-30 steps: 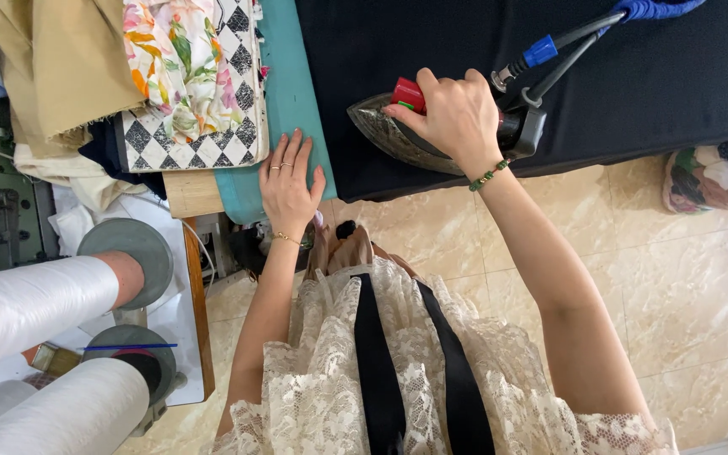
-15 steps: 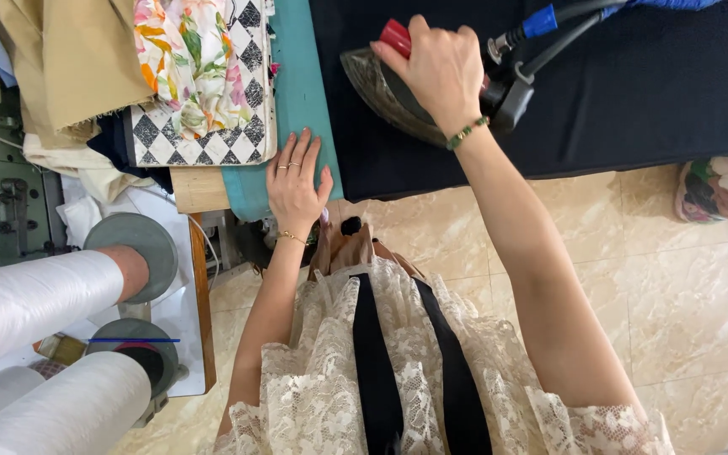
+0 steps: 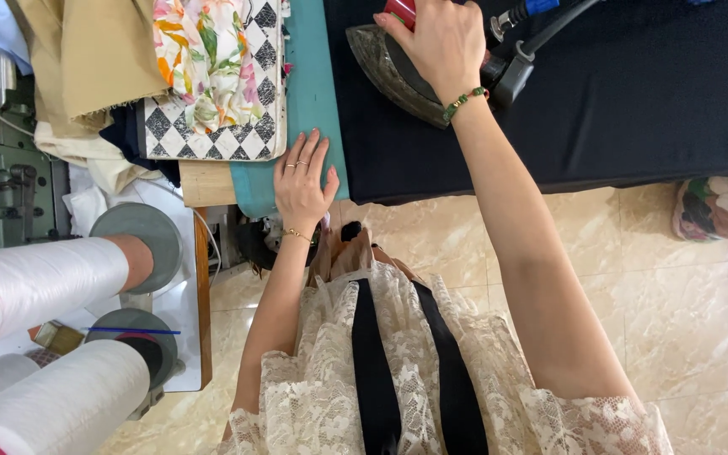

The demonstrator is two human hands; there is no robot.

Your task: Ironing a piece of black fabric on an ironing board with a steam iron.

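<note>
The fingers of the right hand [image 3: 436, 38] curl over the red handle of a dark iron [image 3: 389, 67], closed around it; the wrist, with a green bead bracelet, bends back and the forearm runs straight down and right towards the lace sleeve; the iron sits soleplate-down on black fabric [image 3: 634, 101] spread over the desk [image 3: 309, 93], near its left edge, its cord leading off to the upper right. The fingers of the left hand [image 3: 301, 181] lie flat and slightly spread, holding nothing, palm down on the teal desk cover just beside the edge of the black fabric; the left forearm drops straight towards the body. A floral and checked cloth [image 3: 212, 76] lies left of that hand; white thread cones [image 3: 44, 278] stand at lower left.
</note>
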